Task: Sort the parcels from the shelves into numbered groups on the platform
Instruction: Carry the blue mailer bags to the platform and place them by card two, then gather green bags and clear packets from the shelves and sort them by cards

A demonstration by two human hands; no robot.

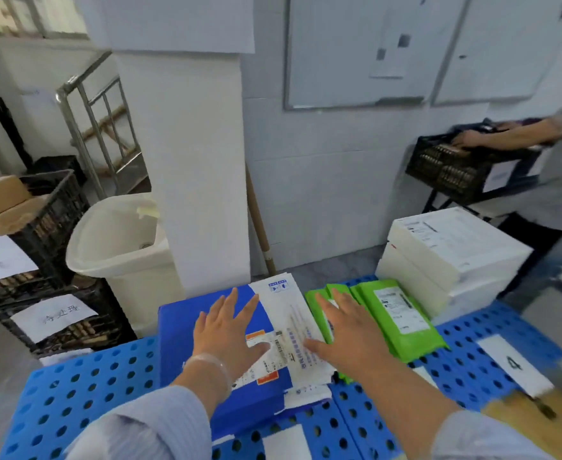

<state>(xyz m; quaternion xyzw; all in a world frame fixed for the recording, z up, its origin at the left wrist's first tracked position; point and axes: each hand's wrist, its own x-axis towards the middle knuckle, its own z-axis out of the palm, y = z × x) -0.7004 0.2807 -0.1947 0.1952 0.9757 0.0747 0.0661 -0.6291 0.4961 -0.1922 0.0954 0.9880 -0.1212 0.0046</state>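
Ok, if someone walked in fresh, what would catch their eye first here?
Probably the left hand and right hand, spread open over the parcels at the centre. Under them, a blue parcel and bright green parcels stand out on the perforated blue platform. At the back right, white boxes are stacked.

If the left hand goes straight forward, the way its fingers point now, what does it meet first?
Probably the white pillar just behind the blue parcel. The left hand lies open and flat over that parcel, pointing toward the pillar; depth is hard to judge.
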